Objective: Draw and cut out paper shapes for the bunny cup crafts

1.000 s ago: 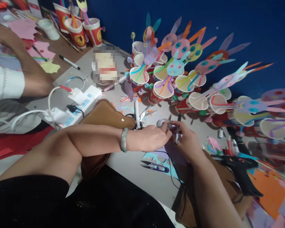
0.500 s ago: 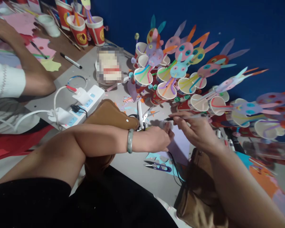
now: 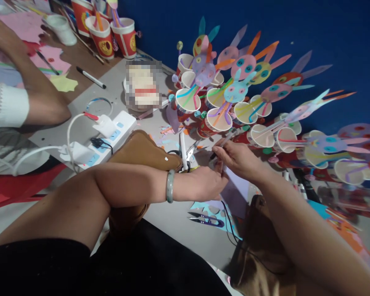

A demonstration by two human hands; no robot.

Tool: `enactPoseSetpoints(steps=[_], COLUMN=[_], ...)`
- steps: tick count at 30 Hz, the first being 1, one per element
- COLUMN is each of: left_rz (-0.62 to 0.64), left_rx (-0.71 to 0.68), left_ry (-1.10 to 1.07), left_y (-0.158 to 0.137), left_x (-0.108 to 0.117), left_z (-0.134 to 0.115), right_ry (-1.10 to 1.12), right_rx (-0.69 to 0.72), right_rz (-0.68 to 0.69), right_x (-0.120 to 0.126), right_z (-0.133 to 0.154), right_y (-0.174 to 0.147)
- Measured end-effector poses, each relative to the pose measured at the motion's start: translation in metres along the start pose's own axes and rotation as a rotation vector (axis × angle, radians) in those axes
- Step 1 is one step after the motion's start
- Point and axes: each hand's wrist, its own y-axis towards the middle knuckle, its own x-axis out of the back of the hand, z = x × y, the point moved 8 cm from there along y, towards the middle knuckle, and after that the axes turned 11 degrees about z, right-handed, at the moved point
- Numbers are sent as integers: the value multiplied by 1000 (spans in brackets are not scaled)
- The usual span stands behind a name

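My right hand grips a marker pen with a clear barrel and a dark tip end. That tip end points down at the fingertips of my left hand, which wears a green bangle. The left fingers are pinched together; a small pale thing seems to be between them, mostly hidden. Below both hands lies a lilac paper sheet. Scissors rest just beyond my left hand. Dark thread snips lie nearer me on cut blue paper.
Several paper cups with rabbit-face cutouts stand along the blue wall. A power strip and a brown bag are at left. Another person's arm rests farther left. A brown cloth item lies under my right forearm.
My right hand has shifted slightly left and up. The marker pen has swung from nearly level to steeply tilted, its tip end lower and closer to my left fingertips.
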Motion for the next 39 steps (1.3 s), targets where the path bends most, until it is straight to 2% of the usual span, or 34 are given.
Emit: enactPoseSetpoints(steps=[10,21,35,39], left_rz=[9,-39,-46,-81], left_rx=[7,38,39,40], left_ry=[-2,71,91,91], left_y=[1,5,4,5], left_x=[-1,-6,-4,-5], left_z=[0,1,1,1], right_ry=[-31,-51,162,217], right_rx=[-39,-30,-86,-104], right_rz=[74,-21,-120,-137], right_x=[-8,-2,2,0], right_z=[-3,-13,-33,-43], right_y=[7,12,0,-5])
